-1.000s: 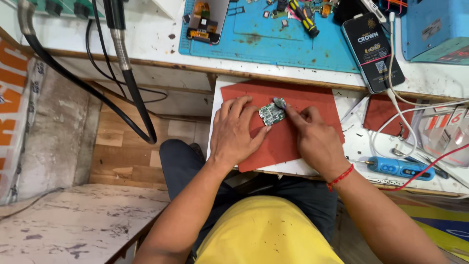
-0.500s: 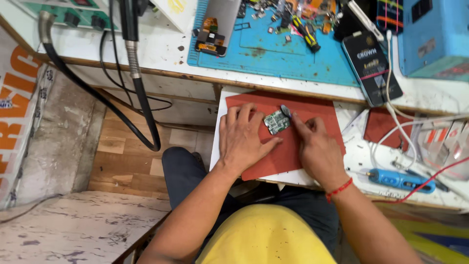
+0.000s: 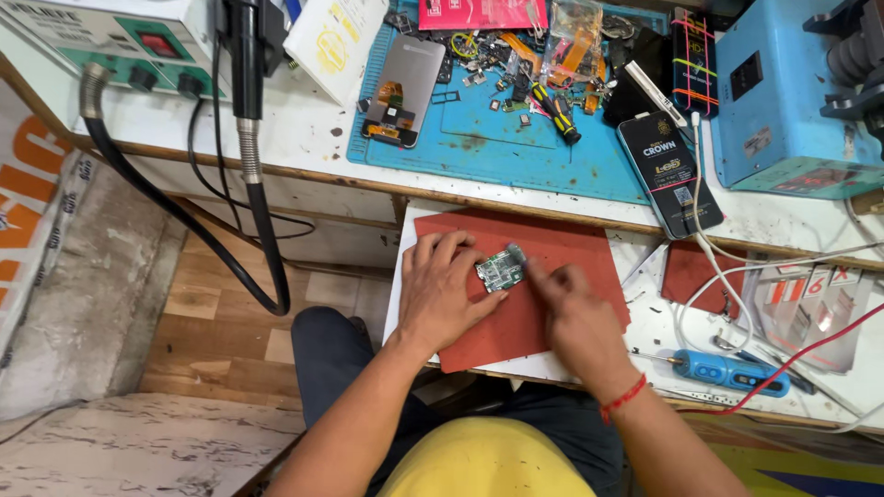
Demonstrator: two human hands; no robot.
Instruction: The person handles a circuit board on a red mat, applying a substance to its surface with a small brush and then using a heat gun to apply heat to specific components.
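Our left hand (image 3: 442, 293) pins the small green circuit board (image 3: 500, 271) on the red rubber mat (image 3: 571, 247). Right hand (image 3: 573, 317) has slid closer, fingers pinched together at its edge; grip's unclear.

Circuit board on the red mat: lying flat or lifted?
Flat. The circuit board lies on the red mat, the left hand steadying its edge, the right hand blurred beside it.

my right hand (image 3: 571, 317) is now blurring as it works at the small green circuit board (image 3: 500, 271), nudging it slightly lower on the red mat (image 3: 552, 244).
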